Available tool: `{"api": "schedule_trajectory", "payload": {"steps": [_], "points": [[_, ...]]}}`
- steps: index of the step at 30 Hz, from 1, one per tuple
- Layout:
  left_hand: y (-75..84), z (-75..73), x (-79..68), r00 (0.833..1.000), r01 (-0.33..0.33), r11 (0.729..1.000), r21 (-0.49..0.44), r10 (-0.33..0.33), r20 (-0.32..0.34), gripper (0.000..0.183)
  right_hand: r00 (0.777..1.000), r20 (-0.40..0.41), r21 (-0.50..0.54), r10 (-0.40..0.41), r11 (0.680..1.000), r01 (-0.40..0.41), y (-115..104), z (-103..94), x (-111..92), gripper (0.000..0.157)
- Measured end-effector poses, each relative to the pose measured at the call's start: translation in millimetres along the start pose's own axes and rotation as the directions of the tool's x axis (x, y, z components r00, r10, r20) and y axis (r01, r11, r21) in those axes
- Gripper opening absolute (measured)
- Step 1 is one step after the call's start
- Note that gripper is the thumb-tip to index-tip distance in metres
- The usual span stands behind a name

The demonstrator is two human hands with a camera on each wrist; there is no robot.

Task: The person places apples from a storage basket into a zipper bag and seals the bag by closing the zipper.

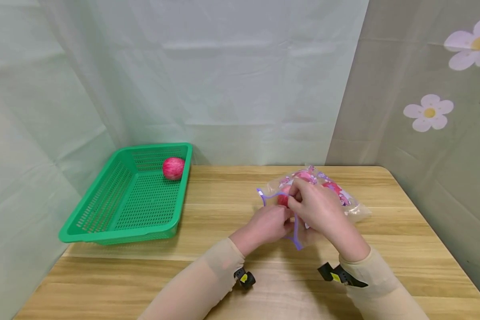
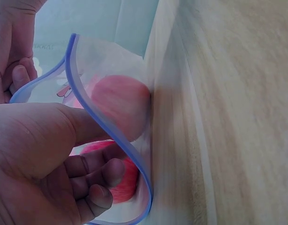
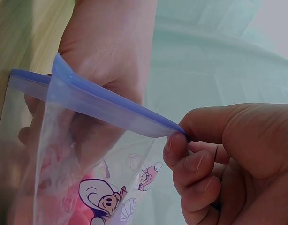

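From my end I have both bare hands at the mouth of a clear printed bag [image 1: 346, 200], which lies on the wood-grain surface [image 1: 220, 213], right of centre and toward the far edge. Its mouth, edged with a purple rim [image 1: 296, 232], gapes toward the left. My right hand [image 1: 315, 203] pinches that rim between thumb and bent forefinger, the other fingers curled in below; the right wrist view gives me this clearly.

My left hand [image 1: 270, 223] reaches in through the mouth, thumb and fingers past the rim. I see its fingers partly bent beside the apples — whether they grip one I cannot tell, since the forefinger is mostly hidden. Just inside the bag, the left wrist view shows me a pale pink apple [image 2: 120, 108] behind the film and a redder apple [image 2: 127, 180] next to the fingertips. Cartoon figures and shells are printed on the film.

Well apart, at the far left, I have a green basket [image 1: 182, 195] with slotted walls. One streaked red apple [image 1: 174, 168] sits in its far right corner.

Both arms come in from the near side in beige sleeves [image 1: 208, 275], each with a black strap [image 1: 245, 278] at the wrist. A pale curtain [image 1: 240, 75] hangs behind the surface; on the right, a grey-brown cloth carries white flowers [image 1: 429, 113].
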State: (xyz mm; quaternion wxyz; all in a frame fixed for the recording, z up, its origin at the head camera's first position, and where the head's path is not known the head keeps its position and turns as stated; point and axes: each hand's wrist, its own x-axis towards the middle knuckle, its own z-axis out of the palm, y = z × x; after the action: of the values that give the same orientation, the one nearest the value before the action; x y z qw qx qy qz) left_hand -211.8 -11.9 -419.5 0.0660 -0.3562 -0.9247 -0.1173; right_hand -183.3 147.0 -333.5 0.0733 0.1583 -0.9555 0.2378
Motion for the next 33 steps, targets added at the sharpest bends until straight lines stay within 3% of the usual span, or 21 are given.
{"api": "schedule_trajectory", "payload": {"steps": [15,27,33], "points": [[2.5,-13.3,-9.0,0.998,0.028,0.999,0.021,-0.029,0.061,0.004,1.000,-0.003,0.016,0.004,1.000,-0.004,1,-3.1,0,0.003],[4.3,-34.5,-29.5,0.998,0.017,0.995,0.097,-0.024,0.063,0.007,1.000,-0.009,0.016,0.006,1.000,-0.006,2,-4.9,-1,0.007],[3.9,-46.4,-45.0,0.998,0.012,0.992,0.127,-0.020,0.059,0.024,1.000,-0.014,0.013,0.000,1.000,0.000,2,-5.8,-1,0.006]]}}
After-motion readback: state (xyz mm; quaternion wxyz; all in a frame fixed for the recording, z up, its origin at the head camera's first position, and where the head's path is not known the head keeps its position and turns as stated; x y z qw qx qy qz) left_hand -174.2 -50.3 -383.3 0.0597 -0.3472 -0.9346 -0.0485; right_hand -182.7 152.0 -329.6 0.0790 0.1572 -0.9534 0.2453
